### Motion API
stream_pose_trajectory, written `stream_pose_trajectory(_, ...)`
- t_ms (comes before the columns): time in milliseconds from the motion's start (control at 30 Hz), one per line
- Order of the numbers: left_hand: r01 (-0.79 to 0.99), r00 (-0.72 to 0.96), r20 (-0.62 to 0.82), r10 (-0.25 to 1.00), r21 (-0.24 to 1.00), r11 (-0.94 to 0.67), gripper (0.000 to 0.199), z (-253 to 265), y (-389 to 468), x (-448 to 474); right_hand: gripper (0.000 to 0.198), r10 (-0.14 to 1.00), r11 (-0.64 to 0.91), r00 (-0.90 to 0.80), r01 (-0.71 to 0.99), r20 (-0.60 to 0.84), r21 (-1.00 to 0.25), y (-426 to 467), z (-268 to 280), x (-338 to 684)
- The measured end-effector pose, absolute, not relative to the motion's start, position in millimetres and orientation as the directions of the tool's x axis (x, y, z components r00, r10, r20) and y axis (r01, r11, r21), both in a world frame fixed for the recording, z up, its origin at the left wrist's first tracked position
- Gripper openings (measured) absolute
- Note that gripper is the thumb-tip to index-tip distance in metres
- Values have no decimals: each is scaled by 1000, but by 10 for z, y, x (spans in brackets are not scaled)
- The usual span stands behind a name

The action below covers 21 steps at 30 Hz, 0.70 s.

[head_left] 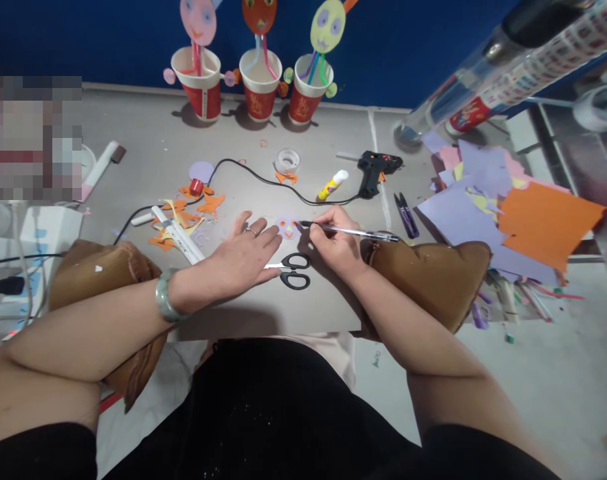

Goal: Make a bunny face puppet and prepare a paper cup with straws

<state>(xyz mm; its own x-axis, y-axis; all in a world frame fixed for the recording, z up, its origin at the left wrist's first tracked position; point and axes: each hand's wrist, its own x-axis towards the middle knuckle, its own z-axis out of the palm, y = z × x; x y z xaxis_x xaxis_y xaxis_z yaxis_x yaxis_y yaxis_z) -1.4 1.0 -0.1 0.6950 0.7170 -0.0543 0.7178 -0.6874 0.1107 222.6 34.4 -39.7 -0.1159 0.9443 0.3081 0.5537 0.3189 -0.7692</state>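
On the table lies a small light-purple paper face [288,225] with orange eyes and a mouth stuck on it. My right hand [336,243] is closed round a clear-barrelled pen [370,234], whose dark tip is at the face's right eye. Palm down at the left of the face is my left hand [246,252], with its fingers apart and their tips by the paper's edge. Black-handled scissors [284,269] lie beside that hand, their blades partly hidden by it. White markers [178,237] rest to its left among orange paper scraps [212,203].
Three red cups [259,100] with paper-faced figures stand along the back. A glue gun [376,170], glue stick [333,185], tape roll [287,161] and purple snips [407,215] lie beyond my hands. Coloured paper sheets [548,220] are piled right. A black cable [268,179] crosses the table.
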Motion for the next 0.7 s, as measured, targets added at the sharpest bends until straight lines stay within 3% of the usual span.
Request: stream_pose_trajectory(700, 724, 690, -99, 717, 91, -684, 50, 0, 18, -4, 11, 943, 327, -119, 515, 312, -792, 364, -418, 2238)
